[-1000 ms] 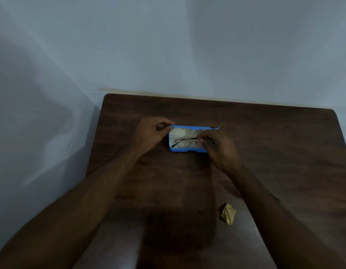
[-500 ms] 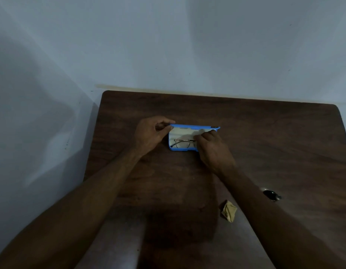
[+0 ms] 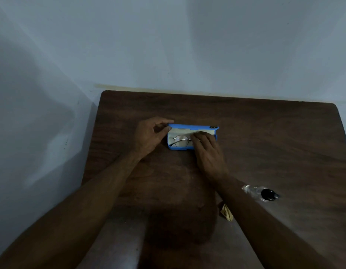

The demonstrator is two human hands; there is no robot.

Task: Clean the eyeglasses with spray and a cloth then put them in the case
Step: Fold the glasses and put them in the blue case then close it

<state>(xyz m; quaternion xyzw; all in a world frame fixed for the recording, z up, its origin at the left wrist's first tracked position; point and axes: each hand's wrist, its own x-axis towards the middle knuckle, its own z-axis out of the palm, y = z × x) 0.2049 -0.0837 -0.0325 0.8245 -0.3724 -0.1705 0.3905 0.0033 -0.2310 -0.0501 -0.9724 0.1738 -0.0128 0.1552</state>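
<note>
Right now the fingers (image 3: 164, 121) of the left hand (image 3: 150, 136) — thumb and forefinger — pinch the left end of the blue glasses case (image 3: 195, 126) at its raised lid. That grip probably props the lid up and stops the case from sliding. The fingers (image 3: 199, 137) of the right hand (image 3: 209, 152) are bent down over the right half of the wire-rimmed eyeglasses (image 3: 180, 141), which lie inside the case on its pale lining. They hide that side, so I cannot tell whether they pinch the frame or only press it flat. My guess is that the glasses are being seated low enough for the lid to shut over them.

Further out, both bare forearms reach in from the near edge of the dark wooden bench (image 3: 275, 136). A clear spray bottle (image 3: 259, 193) with a black cap lies on its side just beside the right forearm. A crumpled yellowish cloth (image 3: 227, 212) sits nearer still, partly hidden under that arm. Both are well apart from the case — set aside, it seems, as finished with. Nothing stands in the lid's way except the right hand itself, which has to come out first. Pale walls (image 3: 168, 45) close off the bench at the back and left.
</note>
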